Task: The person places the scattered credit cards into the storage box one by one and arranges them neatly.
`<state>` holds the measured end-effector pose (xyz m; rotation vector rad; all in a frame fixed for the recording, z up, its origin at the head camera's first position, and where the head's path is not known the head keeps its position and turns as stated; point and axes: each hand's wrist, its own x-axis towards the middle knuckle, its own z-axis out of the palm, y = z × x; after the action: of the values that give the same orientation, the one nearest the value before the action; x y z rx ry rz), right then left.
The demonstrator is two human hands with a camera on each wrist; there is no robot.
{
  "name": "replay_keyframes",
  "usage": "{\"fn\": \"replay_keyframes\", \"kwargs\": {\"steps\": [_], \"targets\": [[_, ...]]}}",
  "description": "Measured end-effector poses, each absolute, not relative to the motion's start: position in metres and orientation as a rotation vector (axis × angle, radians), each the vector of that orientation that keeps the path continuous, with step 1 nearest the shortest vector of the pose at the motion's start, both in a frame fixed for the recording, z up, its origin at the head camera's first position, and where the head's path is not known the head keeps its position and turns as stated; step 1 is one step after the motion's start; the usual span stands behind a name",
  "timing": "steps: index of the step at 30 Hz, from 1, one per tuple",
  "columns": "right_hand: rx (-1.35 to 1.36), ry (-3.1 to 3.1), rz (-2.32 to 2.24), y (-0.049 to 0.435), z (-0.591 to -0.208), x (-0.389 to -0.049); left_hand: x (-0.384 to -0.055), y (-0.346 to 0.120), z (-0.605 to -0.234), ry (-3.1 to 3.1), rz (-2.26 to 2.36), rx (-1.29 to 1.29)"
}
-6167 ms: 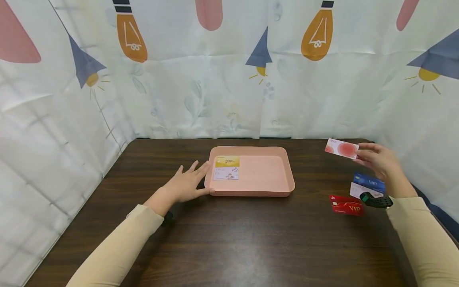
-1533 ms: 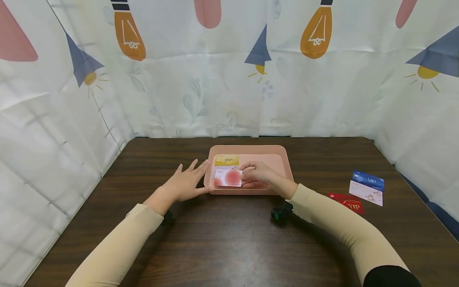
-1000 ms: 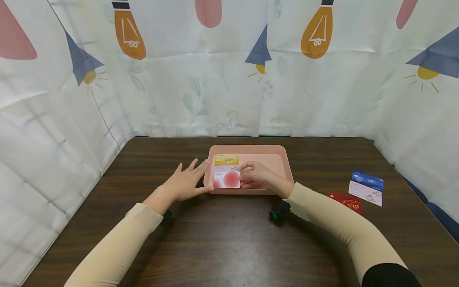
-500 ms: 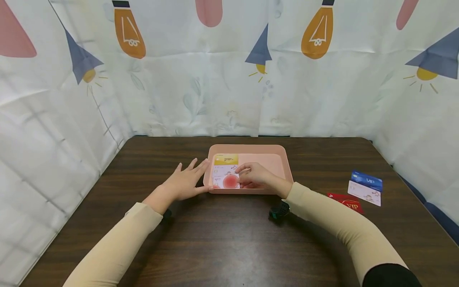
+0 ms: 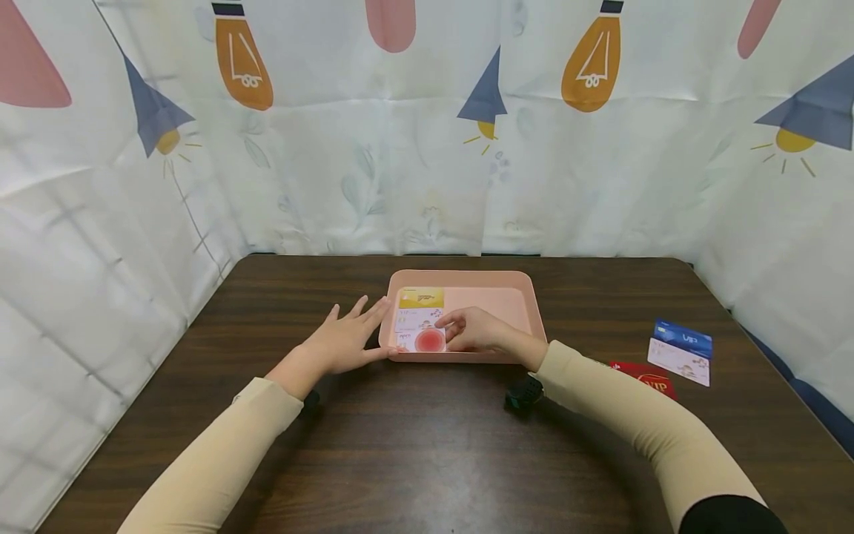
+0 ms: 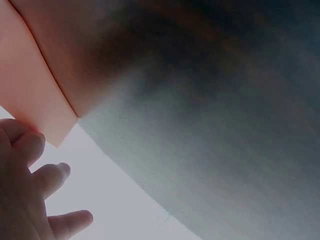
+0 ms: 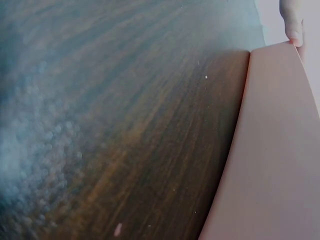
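In the head view a pink tray (image 5: 494, 356) stands on the table. Stacked along its left side are a yellow card (image 5: 422, 298), a white VIP card (image 5: 414, 319) and, nearest the front wall, a white card with a red circle (image 5: 429, 341). My right hand (image 5: 477, 330) reaches into the tray, its curled fingers and thumb at the right edge of the red-circle card; the exact contact is partly hidden. My left hand (image 5: 343, 345) lies with spread fingers against the tray's left rim. The left wrist view shows its fingers (image 6: 50, 180) beside the tray corner.
Right of the tray on the dark wooden table (image 5: 427, 460) lie a blue VIP card (image 5: 683, 337), a white card (image 5: 679, 362) touching it, and a red VIP card (image 5: 657, 382) partly covered by the right sleeve (image 5: 620, 408). A patterned curtain (image 5: 414, 178) hangs behind.
My right hand brought the red-circle card from the table's right side into the tray. Lately the card slid slightly toward the front wall, below the white VIP card. My left hand stayed put.
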<state>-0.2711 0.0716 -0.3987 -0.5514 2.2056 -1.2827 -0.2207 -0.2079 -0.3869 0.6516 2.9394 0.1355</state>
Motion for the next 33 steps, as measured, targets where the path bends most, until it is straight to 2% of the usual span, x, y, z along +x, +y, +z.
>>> {"fn": "replay_keyframes", "kwargs": {"steps": [33], "targets": [[-0.82,2.474,-0.973,0.061,-0.398,-0.272,-0.221,-0.207,-0.387,2.945,0.138,0.643]]}}
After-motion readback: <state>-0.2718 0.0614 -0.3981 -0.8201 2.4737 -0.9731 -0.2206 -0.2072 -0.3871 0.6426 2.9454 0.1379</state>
